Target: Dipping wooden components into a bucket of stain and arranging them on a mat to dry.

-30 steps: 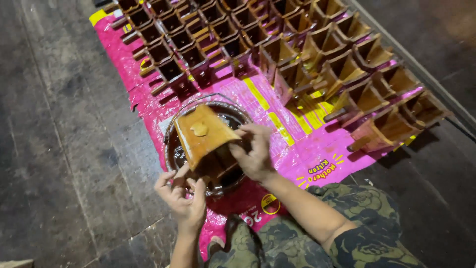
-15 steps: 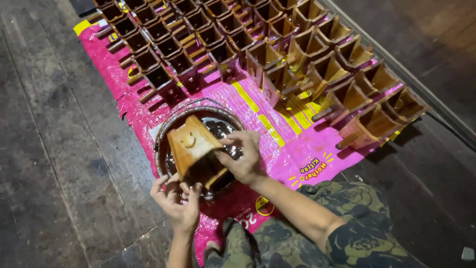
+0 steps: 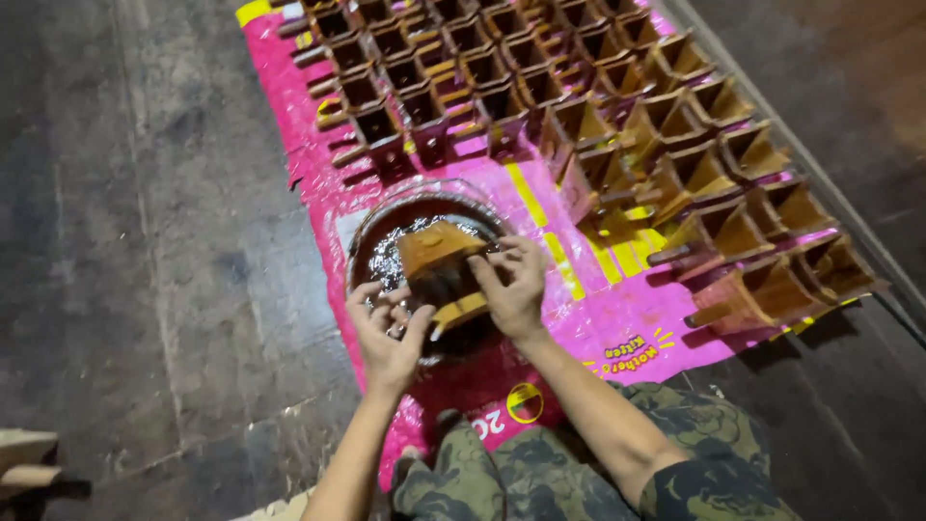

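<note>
A small wooden box-shaped piece with a handle point(image 3: 439, 265) is tilted over a round bowl of dark liquid point(image 3: 381, 241), its lower part wet and dark. My right hand point(image 3: 511, 289) grips its right side, fingers on the upper edge. My left hand point(image 3: 386, 333) holds its lower left edge at the bowl's near rim. The bowl sits on a pink plastic sheet point(image 3: 598, 323) spread on the floor.
Rows of several similar wooden pieces point(image 3: 617, 145) stand on the pink sheet beyond and to the right of the bowl, the far ones darker. Dark wooden floor point(image 3: 145, 241) lies left. My camouflage-trousered knees point(image 3: 540, 473) are at the bottom. A pale wooden object point(image 3: 24, 458) is at bottom left.
The wooden piece has sunk lower and tipped into the bowl's dark liquid. Both hands stayed on it, and the view shifted slightly.
</note>
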